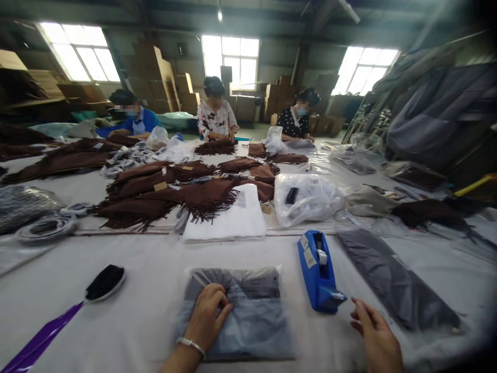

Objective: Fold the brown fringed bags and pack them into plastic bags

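The white table (135, 331) carries a blue tape dispenser (315, 282). Left of the dispenser lie a bagged grey cloth (254, 321) and, farther off, a black brush (104, 282); to its right, a long grey packet (399, 282); beyond it, a plastic bundle (314, 204) and brown fringed cloths (194, 196).

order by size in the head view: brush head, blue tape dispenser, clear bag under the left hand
1. Clear bag, under the left hand
2. Blue tape dispenser
3. Brush head
All three differ plainly in apparent size.

Textile packing workshop: table (143, 311), fringed brown fabric pieces (205, 197), plastic bags (322, 199), blue tape dispenser (314, 282), stacked cartons (165, 77), three co-workers (213, 116).
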